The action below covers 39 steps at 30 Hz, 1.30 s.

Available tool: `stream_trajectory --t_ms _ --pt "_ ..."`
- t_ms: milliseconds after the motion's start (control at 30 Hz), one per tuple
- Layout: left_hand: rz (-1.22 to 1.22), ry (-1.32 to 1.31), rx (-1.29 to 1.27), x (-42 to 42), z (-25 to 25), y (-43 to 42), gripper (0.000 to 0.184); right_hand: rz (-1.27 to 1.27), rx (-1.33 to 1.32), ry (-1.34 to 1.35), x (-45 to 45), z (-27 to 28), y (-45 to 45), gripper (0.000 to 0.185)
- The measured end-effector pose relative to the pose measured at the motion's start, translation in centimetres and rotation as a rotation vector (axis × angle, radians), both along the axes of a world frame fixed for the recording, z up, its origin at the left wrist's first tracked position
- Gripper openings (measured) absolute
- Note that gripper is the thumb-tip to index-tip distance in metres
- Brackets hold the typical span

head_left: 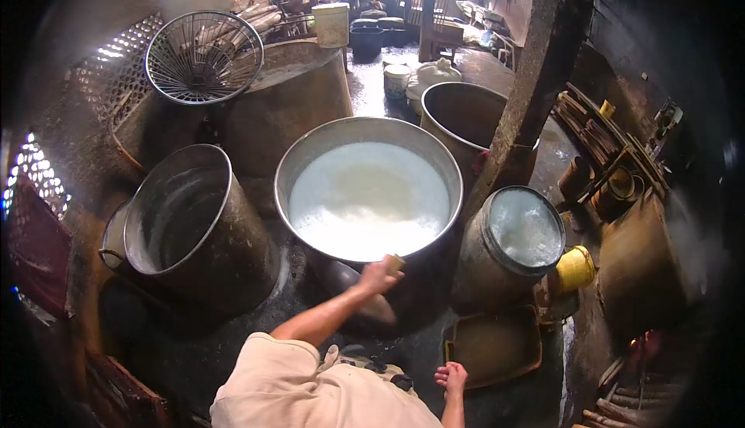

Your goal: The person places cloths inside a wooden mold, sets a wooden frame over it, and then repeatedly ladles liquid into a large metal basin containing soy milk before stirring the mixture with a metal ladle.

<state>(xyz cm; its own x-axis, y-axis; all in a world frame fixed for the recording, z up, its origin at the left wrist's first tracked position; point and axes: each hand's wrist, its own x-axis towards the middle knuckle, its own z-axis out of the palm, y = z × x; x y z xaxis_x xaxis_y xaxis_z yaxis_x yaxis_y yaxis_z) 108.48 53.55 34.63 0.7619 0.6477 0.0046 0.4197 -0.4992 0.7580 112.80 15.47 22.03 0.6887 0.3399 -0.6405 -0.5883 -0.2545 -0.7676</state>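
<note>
While gripped in the left hand (379, 276) beside the near rim of a round grey metal vat (369, 130), a small tan object (396, 263) was judged light, possibly slippery, best held mid-body; right hand (452, 377) closure was indeterminable.

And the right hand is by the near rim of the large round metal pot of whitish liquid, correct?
Wrong hand: the head view shows the left hand by the near rim of that metal pot of whitish liquid; the right hand is near the brown rectangular tray.
</note>
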Motion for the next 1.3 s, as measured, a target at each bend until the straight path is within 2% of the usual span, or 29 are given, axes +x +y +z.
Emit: stream_trajectory --t_ms 100,133,167,233,267,300,367,433,467,500,567,600,633,667,700,767,833,867,900,933,967,1000,1033,1067,1100,1133,1167,1233,1300 --pt "-0.011 -0.231 -0.323 5.1 -1.1 -7.7 0.045 0.185 0.067 0.111 0.0 4.1 0.0 0.023" --pt "-0.059 -0.292 -0.401 6.6 0.0 -10.5 0.04 0.268 0.084 0.131 0.1 5.3 0.2 0.033" --pt "-0.109 -0.352 -0.485 7.7 1.4 -13.5 0.035 0.169 0.243 0.181 -0.3 7.5 0.5 0.038" --pt "-0.39 -0.485 -0.742 9.8 1.1 -19.2 0.027 -0.034 0.562 0.265 -0.6 12.1 2.1 0.047" --pt "-0.536 -0.609 -0.642 10.1 2.0 -21.6 0.021 -0.107 0.577 0.241 0.4 13.3 2.8 0.059" --pt "-0.68 -0.73 -0.542 9.7 3.3 -24.0 0.015 -0.298 0.77 0.247 1.5 14.5 3.0 0.059" --pt "-0.676 -0.592 -0.456 8.0 6.4 -27.8 0.017 -0.434 1.039 0.042 2.8 20.8 3.7 0.054" --pt "-1.051 -0.923 -0.308 8.7 7.7 -25.4 0.031 -0.47 0.882 -0.232 4.6 20.0 2.7 0.049" --pt "-1.052 -0.746 0.055 8.3 8.5 -24.0 0.042 -0.532 0.826 -0.072 5.6 19.8 1.9 0.043" --pt "-1.083 -0.722 0.134 7.9 8.9 -22.4 0.045 -0.605 0.775 0.089 6.5 20.3 1.4 0.038" --pt "-1.296 -0.467 0.072 8.8 6.0 -18.7 0.038 -0.543 0.988 0.222 9.5 13.1 -2.9 0.024" --pt "-1.228 -0.368 0.097 9.0 4.9 -16.4 0.037 -0.561 0.947 0.345 10.0 12.6 -3.8 0.022" --pt "-1.14 -0.329 0.027 9.7 3.0 -14.2 0.028 -0.574 0.902 0.471 10.2 12.6 -4.5 0.027" --pt "-1.045 -0.345 -0.09 10.5 0.7 -11.4 0.02 -0.655 0.73 0.434 9.8 12.2 -4.5 0.02" --pt "-0.887 -0.302 -0.128 10.6 0.7 -8.5 0.013 -0.731 0.564 0.394 9.4 11.6 -4.0 0.013" --pt "-0.621 -0.327 -0.082 10.5 2.5 -2.4 0.012 -0.906 0.376 0.323 7.9 9.4 -3.4 0.012" --pt "-0.369 -0.381 -0.218 10.4 2.2 3.2 0.012 -0.963 0.212 0.266 7.0 10.8 -1.2 0.019" --pt "-0.225 -0.372 -0.149 10.1 1.9 5.7 0.01 -0.935 0.176 0.255 7.6 10.4 -1.1 0.024" --pt "-0.131 -0.44 -0.189 10.4 -0.9 8.6 0.007 -0.833 0.209 0.1 8.5 11.7 0.1 0.033" --pt "-0.117 -0.464 -0.208 10.4 -1.6 11.2 0.006 -0.742 0.229 -0.051 9.6 12.1 0.6 0.049" --pt "-0.11 -0.493 -0.25 10.4 -2.1 13.4 0.011 -0.859 0.244 -0.106 12.4 10.4 0.1 0.031" --pt "0.044 -0.47 -0.459 10.9 -2.9 14.6 0.017 -0.969 0.257 -0.168 15.3 8.9 -0.3 0.017" --pt "0.079 -0.41 -0.465 11.3 -2.1 15.7 0.02 -0.973 0.299 -0.294 17.2 12.1 2.3 0.014" --pt "0.064 -0.376 -0.371 11.8 0.5 15.9 0.017 -0.948 0.333 -0.318 19.2 13.9 3.2 0.016" --pt "0.009 -0.399 -0.334 12.3 -0.1 17.0 0.015 -1.02 0.257 -0.32 21.9 14.6 4.4 0.021" --pt "0.045 -0.34 -0.293 13.1 1.9 16.6 0.016 -0.935 0.227 -0.352 24.2 15.8 5.6 0.026" --pt "0.071 -0.253 -0.311 13.6 1.8 17.2 0.026 -0.869 0.318 -0.323 26.8 15.4 6.0 0.027" --pt "0.137 -0.255 -0.261 14.5 3.3 17.3 0.033 -0.861 0.266 -0.151 32.2 14.2 7.0 0.025" --pt "0.193 -0.262 -0.272 14.1 3.2 18.7 0.028 -0.739 0.112 -0.217 36.4 12.7 8.9 0.021"
